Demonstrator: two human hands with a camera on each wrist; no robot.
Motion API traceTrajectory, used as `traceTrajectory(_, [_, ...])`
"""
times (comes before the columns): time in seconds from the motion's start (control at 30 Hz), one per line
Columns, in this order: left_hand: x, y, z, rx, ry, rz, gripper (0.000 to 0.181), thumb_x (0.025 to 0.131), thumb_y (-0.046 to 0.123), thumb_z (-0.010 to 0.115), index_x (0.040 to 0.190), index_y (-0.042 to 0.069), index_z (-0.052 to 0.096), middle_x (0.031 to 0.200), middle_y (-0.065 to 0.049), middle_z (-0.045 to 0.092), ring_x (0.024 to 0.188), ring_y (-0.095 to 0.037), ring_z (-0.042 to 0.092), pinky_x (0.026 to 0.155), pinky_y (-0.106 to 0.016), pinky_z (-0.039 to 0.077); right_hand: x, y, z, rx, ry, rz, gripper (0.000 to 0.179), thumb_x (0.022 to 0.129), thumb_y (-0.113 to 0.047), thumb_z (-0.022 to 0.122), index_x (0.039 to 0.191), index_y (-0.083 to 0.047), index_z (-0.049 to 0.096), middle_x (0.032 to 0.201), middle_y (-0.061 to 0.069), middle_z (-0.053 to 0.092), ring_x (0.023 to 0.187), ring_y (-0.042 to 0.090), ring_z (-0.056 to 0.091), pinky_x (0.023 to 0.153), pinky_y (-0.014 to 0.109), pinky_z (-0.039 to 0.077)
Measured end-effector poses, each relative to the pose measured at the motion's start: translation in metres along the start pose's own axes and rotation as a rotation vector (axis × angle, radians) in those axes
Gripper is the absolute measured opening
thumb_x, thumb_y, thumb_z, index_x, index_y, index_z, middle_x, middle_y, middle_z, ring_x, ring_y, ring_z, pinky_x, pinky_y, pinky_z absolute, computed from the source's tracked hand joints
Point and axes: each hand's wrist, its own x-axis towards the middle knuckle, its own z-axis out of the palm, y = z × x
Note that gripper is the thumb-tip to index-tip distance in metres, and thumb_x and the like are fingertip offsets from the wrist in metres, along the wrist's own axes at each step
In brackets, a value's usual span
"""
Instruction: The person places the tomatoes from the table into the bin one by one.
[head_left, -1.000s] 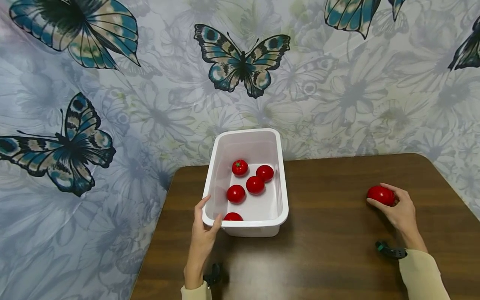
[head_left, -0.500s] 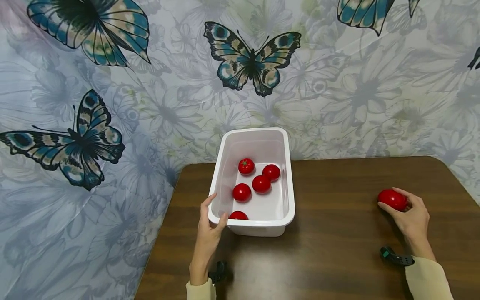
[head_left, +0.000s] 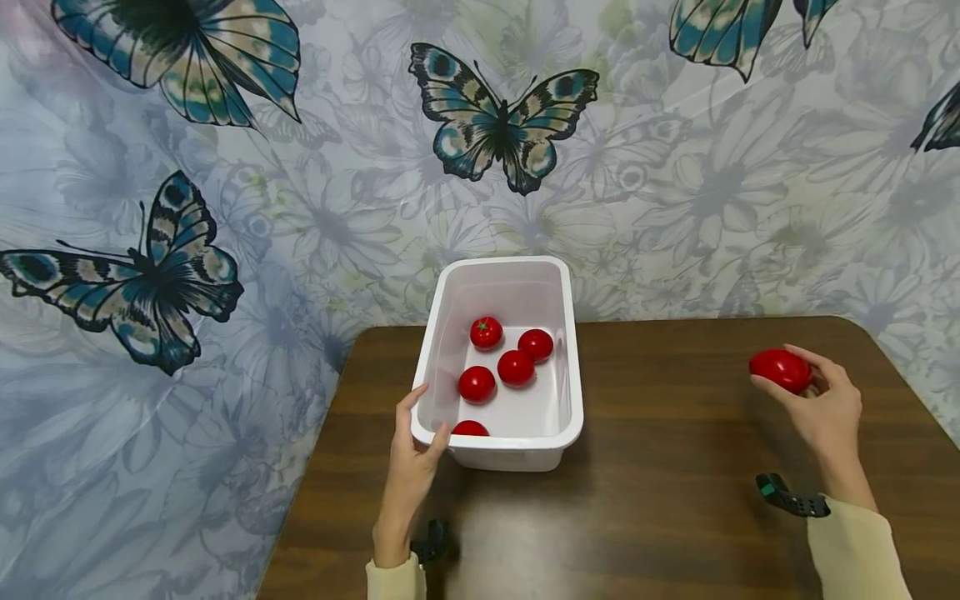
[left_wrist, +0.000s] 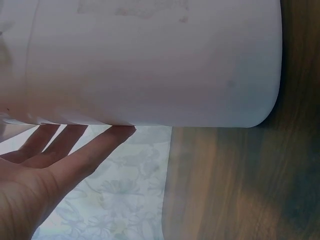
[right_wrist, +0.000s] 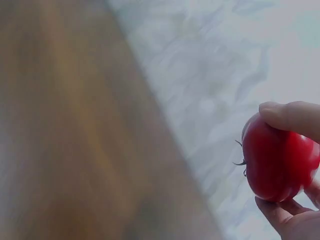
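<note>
My right hand [head_left: 828, 412] holds a large, lobed red tomato [head_left: 778, 369] between thumb and fingers, above the right part of the table. In the right wrist view the tomato [right_wrist: 272, 157] shows thin sepals at its stem end. At the near left corner of a white plastic bin [head_left: 510, 456], my left hand [head_left: 411, 475] touches the rim with thumb and forefinger. Its straight fingers [left_wrist: 92, 152] rest their tips against the bin's outer wall in the left wrist view. Inside the bin lie several red tomatoes [head_left: 477, 384]; the front wall partly hides the nearest one.
The bin stands on a brown wooden table [head_left: 660, 467], near its back left. Behind the table rises a wall [head_left: 322, 192] with a butterfly and flower print. A dark band [head_left: 791, 497] is worn on the right wrist.
My right hand has raised the tomato off the table top, and its shadow now lies apart below. The left hand stays at the bin's corner. The head view has shifted slightly.
</note>
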Motion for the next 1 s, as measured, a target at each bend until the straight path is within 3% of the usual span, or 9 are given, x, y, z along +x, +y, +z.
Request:
traceTrajectory(0.1, [0.002, 0.0, -0.001, 0.024, 0.001, 0.006, 0.064, 0.099, 0.011, 0.07, 0.155, 0.015, 0.04, 0.151, -0.021, 0.045, 0.131, -0.046, 0.051, 0.103, -0.049, 0.05, 0.007, -0.031, 0.008, 0.101, 0.01, -0.028, 0.061, 0.088, -0.013, 0.085, 0.145, -0.02, 0.064, 0.118, -0.027, 0.047, 0.101, -0.009, 0.049, 0.088, 0.003, 0.042])
traceTrajectory(0.27, [0.003, 0.0, -0.003, 0.029, -0.002, 0.003, 0.064, 0.099, 0.011, 0.071, 0.154, 0.014, 0.04, 0.15, -0.021, 0.046, 0.131, -0.045, 0.051, 0.104, -0.062, 0.046, 0.012, -0.094, 0.038, 0.253, -0.043, -0.156, 0.063, 0.086, -0.002, 0.084, 0.144, -0.014, 0.064, 0.131, -0.015, 0.056, 0.107, 0.001, 0.056, 0.088, 0.007, 0.046])
traceTrajectory(0.43, [0.003, 0.0, -0.003, 0.026, 0.005, 0.004, 0.064, 0.098, 0.012, 0.072, 0.154, 0.015, 0.041, 0.15, -0.02, 0.047, 0.13, -0.045, 0.051, 0.104, -0.063, 0.046, 0.008, -0.168, 0.079, 0.496, -0.174, -0.309, 0.061, 0.083, 0.006, 0.083, 0.14, -0.009, 0.065, 0.14, 0.0, 0.057, 0.112, 0.014, 0.06, 0.091, 0.014, 0.051])
traceTrajectory(0.5, [0.002, 0.0, -0.003, 0.026, 0.01, 0.004, 0.064, 0.098, 0.012, 0.072, 0.154, 0.015, 0.041, 0.149, -0.021, 0.047, 0.129, -0.045, 0.052, 0.103, -0.061, 0.047, 0.004, -0.194, 0.095, 0.527, -0.232, -0.367, 0.059, 0.084, 0.004, 0.084, 0.139, -0.008, 0.066, 0.141, 0.004, 0.057, 0.113, 0.017, 0.06, 0.093, 0.017, 0.051])
traceTrajectory(0.6, [0.002, -0.001, -0.003, 0.023, 0.012, 0.001, 0.064, 0.098, 0.011, 0.072, 0.153, 0.014, 0.042, 0.149, -0.022, 0.047, 0.128, -0.046, 0.052, 0.102, -0.049, 0.051, -0.002, -0.224, 0.122, 0.486, -0.297, -0.45, 0.057, 0.085, 0.0, 0.084, 0.138, -0.004, 0.064, 0.139, 0.008, 0.058, 0.113, 0.018, 0.061, 0.096, 0.02, 0.052])
traceTrajectory(0.77, [0.001, -0.001, -0.004, 0.013, 0.008, -0.012, 0.063, 0.098, 0.011, 0.072, 0.153, 0.014, 0.042, 0.148, -0.023, 0.047, 0.126, -0.049, 0.052, 0.095, -0.028, 0.051, -0.008, -0.247, 0.158, 0.425, -0.407, -0.483, 0.057, 0.087, -0.004, 0.083, 0.139, 0.0, 0.061, 0.139, 0.014, 0.058, 0.114, 0.025, 0.06, 0.099, 0.026, 0.052])
traceTrajectory(1.0, [0.002, 0.001, -0.004, 0.011, 0.006, -0.013, 0.063, 0.098, 0.013, 0.071, 0.154, 0.015, 0.042, 0.148, -0.022, 0.048, 0.127, -0.047, 0.052, 0.098, -0.036, 0.053, -0.007, -0.249, 0.187, 0.394, -0.47, -0.442, 0.058, 0.087, -0.004, 0.084, 0.14, -0.002, 0.061, 0.143, 0.017, 0.057, 0.119, 0.035, 0.059, 0.103, 0.052, 0.051])
